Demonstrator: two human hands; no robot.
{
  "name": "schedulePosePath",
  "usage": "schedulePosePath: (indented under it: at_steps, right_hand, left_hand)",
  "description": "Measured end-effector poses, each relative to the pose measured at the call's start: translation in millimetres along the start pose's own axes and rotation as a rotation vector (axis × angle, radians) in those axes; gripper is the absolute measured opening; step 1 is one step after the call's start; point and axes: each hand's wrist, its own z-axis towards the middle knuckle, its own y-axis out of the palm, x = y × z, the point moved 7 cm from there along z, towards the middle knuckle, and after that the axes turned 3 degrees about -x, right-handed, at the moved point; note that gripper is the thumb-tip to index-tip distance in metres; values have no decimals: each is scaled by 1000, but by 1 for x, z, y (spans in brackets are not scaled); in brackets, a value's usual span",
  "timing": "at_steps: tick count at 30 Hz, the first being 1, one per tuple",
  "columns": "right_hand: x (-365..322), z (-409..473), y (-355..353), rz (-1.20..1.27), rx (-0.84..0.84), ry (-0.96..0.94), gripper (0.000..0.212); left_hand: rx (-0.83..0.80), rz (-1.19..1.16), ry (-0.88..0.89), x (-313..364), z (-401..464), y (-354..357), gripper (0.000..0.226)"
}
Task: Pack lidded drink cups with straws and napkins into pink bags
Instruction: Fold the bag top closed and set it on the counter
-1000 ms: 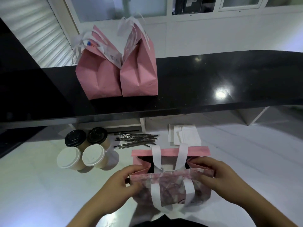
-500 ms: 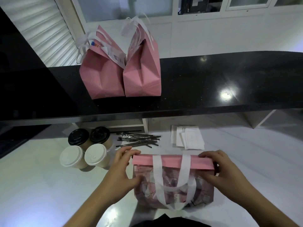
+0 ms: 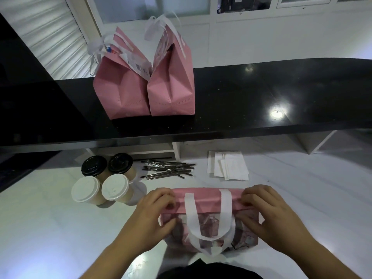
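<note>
Here the pink bag [image 3: 209,200] lies near me on the white counter [image 3: 40,228], my left hand [image 3: 155,214] and right hand [image 3: 271,214] pinching its top corners. It looks light, soft and floppy; I'd grip the rim or the white handles [image 3: 209,216].

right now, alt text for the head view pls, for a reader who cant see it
Both hands, left hand and right hand, pinch the folded top of a pink bag on a white counter. Four lidded cups, straws and napkins lie behind it.

pink bag [image 3: 209,200] folded shut, four lidded cups [image 3: 104,176]
</note>
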Motion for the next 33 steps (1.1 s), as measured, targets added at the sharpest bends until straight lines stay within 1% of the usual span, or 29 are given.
schedulePosePath:
  at_steps: [3,4,7,9,13,15,17,20,21,23,26,28,30,31,33]
  right_hand:
    - [1,0,0,7,-9,13,9]
    - [2,1,0,9,-12,31,10]
    - [3,6,2,-21,-64,43,17]
    - [0,10,3,-83,-95,28,18]
    - [-8,21,2,-149,-164,35,18]
    - [-17,27,4,-174,-211,-6,13]
    - [-28,35,8,-171,-254,-37,15]
    - [-38,48,11,-187,-283,-30,22]
    - [-39,52,12,-187,-282,-19,20]
    - [-37,56,12,-204,-291,24,11]
    - [-33,57,13,-187,-309,68,14]
    - [-37,57,11,-149,-275,37,19]
    - [-42,57,12,-124,-255,-2,25]
    - [-43,57,12,-119,-247,-15,25]
    - [-43,55,12,-116,-237,-18,22]
  left_hand:
    - [23,3,15,3,0,-5,12]
    - [40,10,18,4,0,-6,11]
    - [27,29,1,6,5,-7,32]
    - [-7,56,0,7,10,-8,39]
    - [-87,123,50,15,23,-11,32]
    - [-144,112,58,20,28,-10,35]
    - [-182,52,22,25,32,-7,37]
    - [-180,-85,-88,25,36,-3,23]
    - [-163,-90,-104,27,38,-3,25]
    - [-153,-82,-74,34,39,-2,24]
    - [-141,-3,48,49,41,-4,40]
    - [-118,96,131,58,46,-2,36]
    - [-95,273,211,65,52,7,40]
    - [-77,358,225,68,54,12,40]
    - [-60,422,208,73,59,17,33]
